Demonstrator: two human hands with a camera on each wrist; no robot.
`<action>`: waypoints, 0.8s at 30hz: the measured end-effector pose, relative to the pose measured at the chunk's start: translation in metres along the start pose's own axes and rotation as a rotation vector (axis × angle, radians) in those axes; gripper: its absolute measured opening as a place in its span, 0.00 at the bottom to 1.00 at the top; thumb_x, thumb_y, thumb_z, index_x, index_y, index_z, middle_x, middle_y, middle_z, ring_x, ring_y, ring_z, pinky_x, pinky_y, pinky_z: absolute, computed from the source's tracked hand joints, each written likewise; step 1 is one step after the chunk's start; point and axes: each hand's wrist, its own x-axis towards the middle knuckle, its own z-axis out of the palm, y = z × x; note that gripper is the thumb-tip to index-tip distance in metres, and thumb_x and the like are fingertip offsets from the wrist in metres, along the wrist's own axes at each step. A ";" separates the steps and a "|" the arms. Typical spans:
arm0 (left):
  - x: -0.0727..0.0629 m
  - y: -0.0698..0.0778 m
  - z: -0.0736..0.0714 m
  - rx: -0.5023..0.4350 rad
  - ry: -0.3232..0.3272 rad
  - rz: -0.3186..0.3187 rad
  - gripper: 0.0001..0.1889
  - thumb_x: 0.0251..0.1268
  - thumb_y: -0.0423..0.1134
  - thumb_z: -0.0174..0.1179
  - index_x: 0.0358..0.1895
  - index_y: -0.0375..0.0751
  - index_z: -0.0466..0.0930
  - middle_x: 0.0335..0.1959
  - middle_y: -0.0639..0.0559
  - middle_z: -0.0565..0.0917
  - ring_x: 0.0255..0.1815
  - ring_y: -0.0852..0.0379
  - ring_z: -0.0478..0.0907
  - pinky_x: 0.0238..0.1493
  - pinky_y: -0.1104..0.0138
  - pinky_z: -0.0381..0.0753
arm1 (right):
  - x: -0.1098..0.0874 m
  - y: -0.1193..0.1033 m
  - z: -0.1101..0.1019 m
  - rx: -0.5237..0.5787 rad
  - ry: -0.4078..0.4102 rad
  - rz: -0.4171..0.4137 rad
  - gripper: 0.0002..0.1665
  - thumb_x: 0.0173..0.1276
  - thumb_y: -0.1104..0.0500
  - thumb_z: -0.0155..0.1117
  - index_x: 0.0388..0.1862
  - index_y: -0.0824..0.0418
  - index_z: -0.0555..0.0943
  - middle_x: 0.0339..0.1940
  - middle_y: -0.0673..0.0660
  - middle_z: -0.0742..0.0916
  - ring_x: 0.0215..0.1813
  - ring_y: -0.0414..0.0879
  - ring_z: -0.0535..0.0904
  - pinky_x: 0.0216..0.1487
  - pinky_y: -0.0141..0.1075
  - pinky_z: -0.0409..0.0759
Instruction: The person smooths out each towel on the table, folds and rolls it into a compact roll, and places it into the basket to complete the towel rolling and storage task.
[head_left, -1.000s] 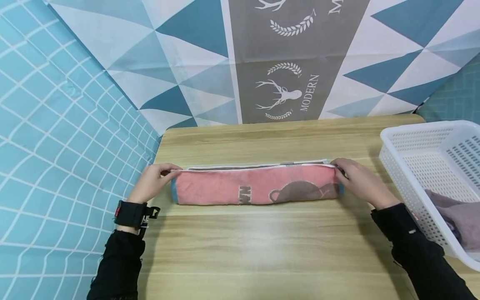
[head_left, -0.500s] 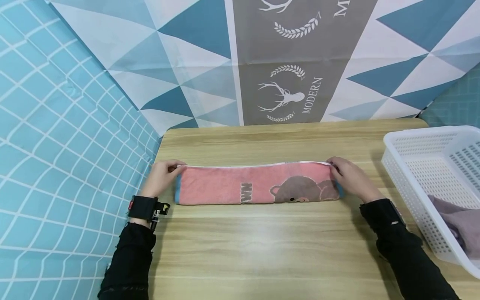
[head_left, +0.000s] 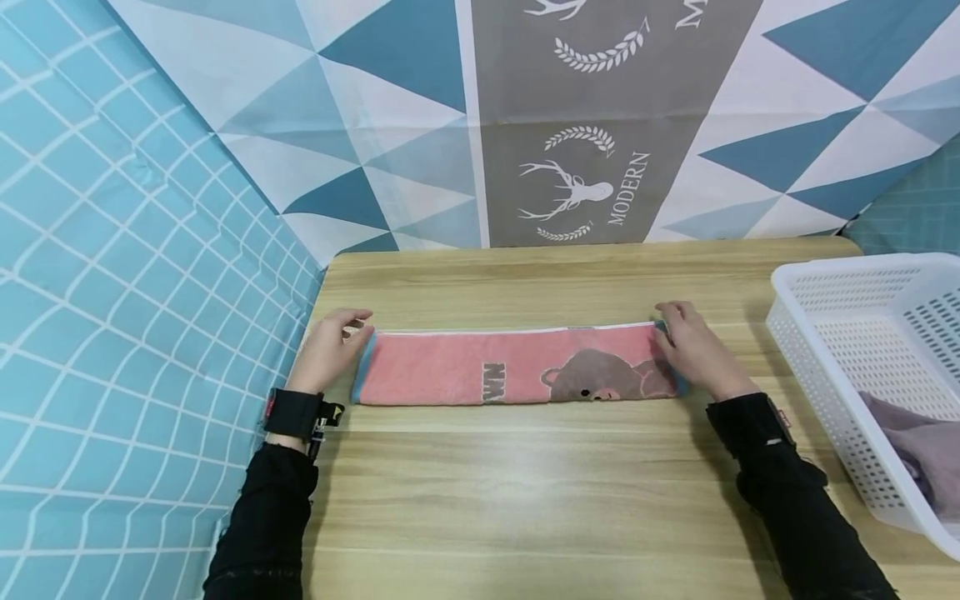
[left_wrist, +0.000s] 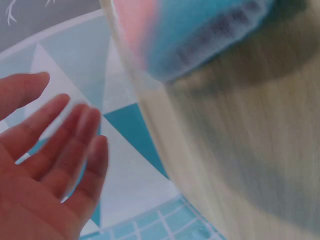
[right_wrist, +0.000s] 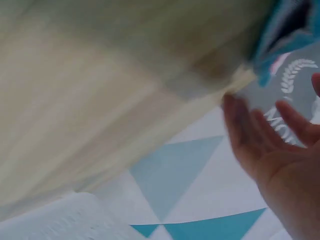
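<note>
A pink towel (head_left: 427, 369) lies folded into a long flat strip on the wooden table, with blue ends, a brown bear's face and letters on top. Its white edge runs along the far side. My left hand (head_left: 327, 352) is beside the far left corner, its fingers loosely extended. In the left wrist view that hand (left_wrist: 55, 170) is spread and holds nothing, apart from the towel's blue end (left_wrist: 200, 40). At the far right corner is my right hand (head_left: 697, 350). The right wrist view shows its fingers (right_wrist: 245, 135) relaxed, with the layered blue end (right_wrist: 275, 40) close by.
A white perforated basket (head_left: 825, 367) stands on the table's right side with a greyish-purple cloth (head_left: 918, 446) inside. A blue checked wall covering (head_left: 150, 333) borders the table on the left. Patterned fabric (head_left: 420, 150) hangs behind the table's far edge (head_left: 525, 258).
Both hands pinched the towel's far corners and drew the upper layer's edge over the lower one, covering it. Now the fingers have let go, and the bear's face shows on top.
</note>
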 end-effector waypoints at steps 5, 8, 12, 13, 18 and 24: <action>-0.011 0.018 0.012 0.046 -0.136 0.048 0.22 0.74 0.39 0.57 0.65 0.31 0.72 0.66 0.33 0.70 0.64 0.37 0.70 0.65 0.45 0.70 | -0.004 -0.024 0.010 -0.032 -0.023 -0.082 0.34 0.78 0.58 0.53 0.72 0.77 0.58 0.71 0.81 0.61 0.73 0.75 0.54 0.71 0.66 0.55; -0.019 0.029 0.021 0.074 -0.252 0.096 0.24 0.73 0.40 0.59 0.66 0.31 0.72 0.68 0.33 0.68 0.69 0.36 0.67 0.68 0.45 0.66 | -0.007 -0.040 0.019 -0.018 -0.097 -0.135 0.37 0.78 0.52 0.54 0.75 0.72 0.57 0.74 0.77 0.60 0.75 0.73 0.52 0.72 0.66 0.54; -0.027 0.034 0.031 0.085 -0.339 0.114 0.25 0.72 0.42 0.59 0.66 0.32 0.72 0.72 0.32 0.66 0.74 0.36 0.61 0.71 0.45 0.63 | -0.014 -0.051 0.031 -0.032 -0.214 -0.142 0.41 0.79 0.46 0.50 0.79 0.68 0.53 0.78 0.73 0.55 0.78 0.70 0.48 0.72 0.66 0.53; -0.028 0.033 0.033 0.087 -0.347 0.110 0.25 0.72 0.42 0.59 0.66 0.32 0.73 0.72 0.33 0.66 0.74 0.36 0.60 0.72 0.45 0.62 | -0.016 -0.051 0.034 -0.053 -0.221 -0.146 0.41 0.79 0.46 0.51 0.79 0.68 0.53 0.78 0.73 0.55 0.78 0.70 0.48 0.72 0.66 0.53; -0.037 0.025 0.037 0.102 -0.338 0.098 0.22 0.72 0.41 0.59 0.64 0.35 0.76 0.74 0.34 0.65 0.76 0.37 0.59 0.72 0.46 0.61 | -0.021 -0.039 0.044 -0.093 -0.173 -0.178 0.43 0.78 0.46 0.53 0.78 0.70 0.53 0.77 0.76 0.56 0.78 0.70 0.48 0.72 0.65 0.53; -0.044 0.014 0.037 0.148 -0.294 0.107 0.22 0.72 0.39 0.59 0.67 0.38 0.74 0.75 0.36 0.63 0.77 0.38 0.57 0.73 0.46 0.60 | -0.026 -0.026 0.040 -0.025 -0.185 -0.177 0.45 0.77 0.43 0.52 0.79 0.70 0.51 0.78 0.76 0.53 0.79 0.69 0.44 0.76 0.60 0.44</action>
